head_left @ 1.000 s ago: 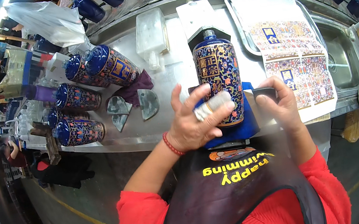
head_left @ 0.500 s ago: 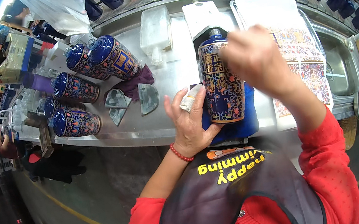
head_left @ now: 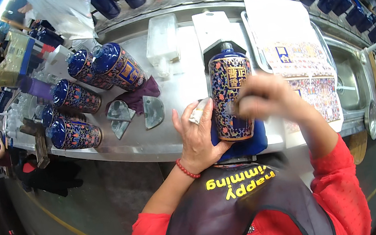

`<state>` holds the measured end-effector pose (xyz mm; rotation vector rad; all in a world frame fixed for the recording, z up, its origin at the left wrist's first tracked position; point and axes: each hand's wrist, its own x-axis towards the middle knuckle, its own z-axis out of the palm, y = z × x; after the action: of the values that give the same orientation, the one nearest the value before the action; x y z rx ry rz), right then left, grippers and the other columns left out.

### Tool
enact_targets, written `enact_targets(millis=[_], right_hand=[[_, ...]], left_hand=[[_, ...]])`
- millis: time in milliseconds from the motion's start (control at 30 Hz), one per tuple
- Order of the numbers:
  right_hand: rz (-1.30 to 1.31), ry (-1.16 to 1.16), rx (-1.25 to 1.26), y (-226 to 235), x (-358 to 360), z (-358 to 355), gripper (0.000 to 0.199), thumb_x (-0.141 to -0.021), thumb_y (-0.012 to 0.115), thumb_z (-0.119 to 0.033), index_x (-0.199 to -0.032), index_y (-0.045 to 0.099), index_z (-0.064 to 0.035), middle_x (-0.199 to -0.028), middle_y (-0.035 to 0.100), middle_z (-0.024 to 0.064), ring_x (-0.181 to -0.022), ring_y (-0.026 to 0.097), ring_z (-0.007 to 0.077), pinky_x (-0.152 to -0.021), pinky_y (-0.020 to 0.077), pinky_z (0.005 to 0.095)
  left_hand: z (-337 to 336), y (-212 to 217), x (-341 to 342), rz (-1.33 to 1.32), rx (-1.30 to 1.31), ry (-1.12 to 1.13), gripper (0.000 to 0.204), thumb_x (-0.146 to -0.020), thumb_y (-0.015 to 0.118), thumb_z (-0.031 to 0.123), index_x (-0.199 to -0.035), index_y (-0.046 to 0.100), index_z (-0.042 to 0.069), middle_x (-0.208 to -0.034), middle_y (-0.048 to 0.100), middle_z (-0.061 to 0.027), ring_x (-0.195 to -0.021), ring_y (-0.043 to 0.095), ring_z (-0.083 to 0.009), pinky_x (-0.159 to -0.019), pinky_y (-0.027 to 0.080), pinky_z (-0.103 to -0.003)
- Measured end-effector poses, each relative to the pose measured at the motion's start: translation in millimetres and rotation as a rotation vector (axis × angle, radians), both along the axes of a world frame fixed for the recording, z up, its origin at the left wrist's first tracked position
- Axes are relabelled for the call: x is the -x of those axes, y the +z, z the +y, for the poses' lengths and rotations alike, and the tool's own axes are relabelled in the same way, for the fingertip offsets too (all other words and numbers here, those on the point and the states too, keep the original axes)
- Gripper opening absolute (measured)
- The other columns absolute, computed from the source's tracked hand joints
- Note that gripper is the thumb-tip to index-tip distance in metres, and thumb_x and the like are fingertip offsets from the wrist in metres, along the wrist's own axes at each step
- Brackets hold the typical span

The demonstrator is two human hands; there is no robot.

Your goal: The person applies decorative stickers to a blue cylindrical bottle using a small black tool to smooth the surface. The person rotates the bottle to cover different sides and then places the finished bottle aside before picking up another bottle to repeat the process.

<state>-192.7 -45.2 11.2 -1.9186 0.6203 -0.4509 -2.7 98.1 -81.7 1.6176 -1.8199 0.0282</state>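
Right hand (head_left: 262,97) dropped onto one bottle (head_left: 231,97); five lie aside

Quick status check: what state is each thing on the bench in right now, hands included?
Decorated bottle: lying on the blue pad, neck pointing away.
Left hand: grip closed on the bottle's side.
Right hand: pressed on the bottle front, motion-blurred.
Finished bottles: lying on their sides.
Label sheets: flat in the tray.
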Motion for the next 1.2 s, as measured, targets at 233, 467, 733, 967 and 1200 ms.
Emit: enact_targets(millis=[233, 467, 733, 967, 1200], right_hand=[[-0.004, 0.229, 0.562, 15.4, -11.5, 1.8, 0.019, -0.074, 0.082, -0.007, -0.088, 0.070, -0.0102, -0.074, 0.057, 0.0054, -0.071, 0.059, 0.0204, -0.065, 0.0458, 0.0343], [-0.062, 0.379, 0.932, 6.3, -6.4, 16.3, 0.008, -0.076, 0.068, -0.013, -0.077, 0.061, -0.0109, -0.076, 0.053, 0.0035, -0.066, 0.058, 0.0212, -0.062, 0.0446, 0.0389], [-0.148, 0.014, 1.059, -7.1, 2.5, 5.1, 0.017, -0.075, 0.078, -0.011, -0.090, 0.071, -0.0137, -0.075, 0.055, 0.0019, -0.069, 0.057, 0.0217, -0.065, 0.0405, 0.0367], [-0.133, -0.461, 0.926, -5.5, -1.2, -20.4, 0.021, -0.076, 0.079, -0.007, -0.095, 0.071, -0.0099, -0.072, 0.058, 0.0049, -0.073, 0.060, 0.0225, -0.070, 0.0453, 0.0382], [-0.104, -0.071, 0.102, -3.4, -1.1, -18.6, 0.026, -0.078, 0.082, -0.016, -0.099, 0.071, -0.0073, -0.075, 0.057, 0.0068, -0.070, 0.060, 0.0237, -0.066, 0.0478, 0.0365]], left_hand=[[1.1, 15.6, 5.6, -0.079, 0.036, 0.029, 0.102, -0.073, 0.078, 0.064, -0.146, 0.050, -0.002, -0.118, 0.065, -0.0152, -0.132, 0.044, -0.0330, -0.114, 0.002, -0.070], [-1.5, 15.1, 3.9, -0.068, 0.016, 0.015, 0.104, -0.069, 0.081, 0.062, -0.146, 0.051, -0.002, -0.121, 0.065, -0.0154, -0.131, 0.046, -0.0326, -0.114, 0.002, -0.070], [2.2, 5.0, 2.9, -0.018, 0.027, 0.005, 0.104, -0.073, 0.079, 0.065, -0.145, 0.051, -0.004, -0.125, 0.064, -0.0165, -0.130, 0.048, -0.0332, -0.116, 0.005, -0.067], [1.5, -6.4, 1.9, -0.006, 0.009, -0.016, 0.105, -0.080, 0.070, 0.070, -0.147, 0.047, -0.008, -0.131, 0.061, -0.0187, -0.132, 0.047, -0.0345, -0.115, 0.005, -0.069], [1.5, -9.9, -0.2, 0.018, -0.114, -0.052, 0.106, -0.085, 0.064, 0.070, -0.152, 0.038, -0.009, -0.143, 0.054, -0.0185, -0.139, 0.038, -0.0351, -0.115, 0.005, -0.068]])
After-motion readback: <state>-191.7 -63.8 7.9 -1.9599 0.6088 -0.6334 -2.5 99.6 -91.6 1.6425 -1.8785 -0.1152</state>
